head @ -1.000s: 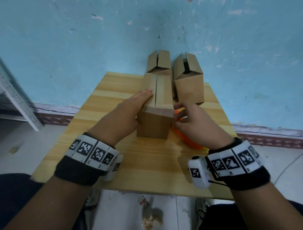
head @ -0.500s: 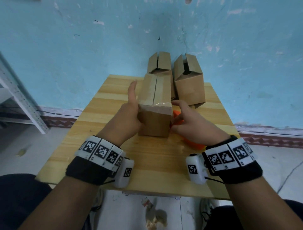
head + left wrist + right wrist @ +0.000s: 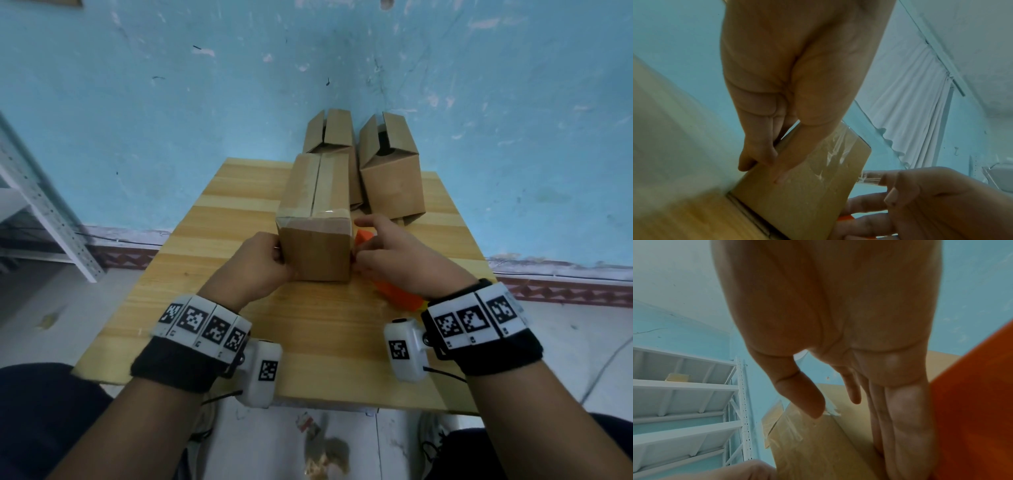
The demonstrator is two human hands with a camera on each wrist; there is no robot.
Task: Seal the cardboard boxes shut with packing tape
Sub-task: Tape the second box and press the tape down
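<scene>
Taped box (image 3: pixel 317 240) sits between your 2 hands: left hand (image 3: pixel 255 265) pinches its near-left edge, right hand (image 3: pixel 394 260) fingers rest straight along its right side.

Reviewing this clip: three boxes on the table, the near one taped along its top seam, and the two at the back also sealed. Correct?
Not quite. In the head view the two back boxes still have flaps open and untaped. The near box is taped, left hand gripping it.

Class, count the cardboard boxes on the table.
3: taped box nearest, between both hands; open-flapped box directly behind; another open box at back right. None seems hidden.
</scene>
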